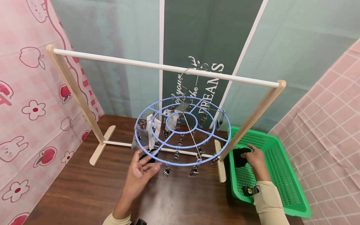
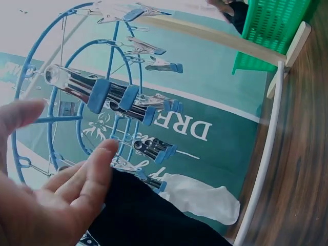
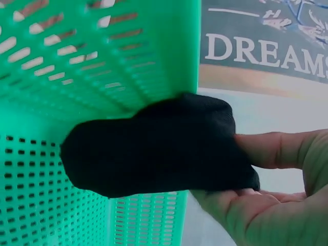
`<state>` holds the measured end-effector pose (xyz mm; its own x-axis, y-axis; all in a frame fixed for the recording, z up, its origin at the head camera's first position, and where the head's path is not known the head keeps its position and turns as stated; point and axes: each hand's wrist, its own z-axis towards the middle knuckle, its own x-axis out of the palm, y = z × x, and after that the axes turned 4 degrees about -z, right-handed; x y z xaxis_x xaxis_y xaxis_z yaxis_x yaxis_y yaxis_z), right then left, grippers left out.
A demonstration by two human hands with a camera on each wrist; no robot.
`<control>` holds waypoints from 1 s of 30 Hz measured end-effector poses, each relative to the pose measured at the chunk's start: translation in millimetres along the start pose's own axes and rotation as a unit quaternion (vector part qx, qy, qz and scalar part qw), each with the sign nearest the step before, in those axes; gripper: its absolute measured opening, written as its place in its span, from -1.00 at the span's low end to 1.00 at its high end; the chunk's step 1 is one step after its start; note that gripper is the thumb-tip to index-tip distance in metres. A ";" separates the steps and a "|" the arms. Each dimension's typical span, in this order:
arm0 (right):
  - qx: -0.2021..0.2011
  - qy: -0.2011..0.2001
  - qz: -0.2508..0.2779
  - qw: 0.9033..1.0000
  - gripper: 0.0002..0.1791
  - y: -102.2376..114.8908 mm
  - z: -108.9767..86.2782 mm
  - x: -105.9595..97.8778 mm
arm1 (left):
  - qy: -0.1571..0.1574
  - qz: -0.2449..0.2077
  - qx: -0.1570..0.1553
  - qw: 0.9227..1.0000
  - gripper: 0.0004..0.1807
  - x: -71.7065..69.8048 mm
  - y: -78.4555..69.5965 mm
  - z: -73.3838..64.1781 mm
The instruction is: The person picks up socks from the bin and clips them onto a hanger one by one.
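Note:
A round blue clip hanger (image 1: 180, 164) with metal clips hangs by its hook from a white rod. My left hand (image 1: 137, 175) is at its front left edge, fingers loosely extended beside a black sock (image 2: 148, 210) hanging there. The left wrist view shows nothing pinched between those fingers. A grey sock (image 1: 139, 139) and a white sock (image 1: 153, 128) hang close by, with another white piece (image 1: 172, 122) further in. Over the green basket (image 1: 305, 209), my right hand (image 1: 257, 162) pinches a second black sock (image 3: 154, 154) by one end, between thumb and fingers.
The rod (image 1: 118, 59) belongs to a wooden stand with two slanted posts (image 1: 253, 115) and feet on a brown table (image 1: 76, 187). One post stands beside the basket's left edge. Printed curtains enclose the back and sides.

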<state>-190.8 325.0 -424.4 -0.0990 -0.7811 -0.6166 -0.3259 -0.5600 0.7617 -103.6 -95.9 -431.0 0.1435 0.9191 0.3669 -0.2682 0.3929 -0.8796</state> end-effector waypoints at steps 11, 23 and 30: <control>0.008 -0.013 0.080 0.997 -0.38 7.2 -6.1 0.2 | 0.124 -0.115 0.008 0.986 0.05 14.2 12.2 2.4; 0.017 -0.015 0.148 0.989 -0.32 19.0 -7.6 -3.9 | 0.113 -0.126 0.004 0.986 0.05 27.0 17.0 2.5; 0.017 -0.049 0.152 0.987 -0.37 26.7 -10.6 -4.9 | 0.118 -0.129 0.004 0.985 0.08 28.5 16.3 1.6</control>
<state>-189.1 311.0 -398.9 -0.2863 -0.8808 -0.3771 -0.2982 -0.2921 0.9087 -105.5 -63.2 -434.4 0.4256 0.7565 0.4965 -0.2015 0.6141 -0.7630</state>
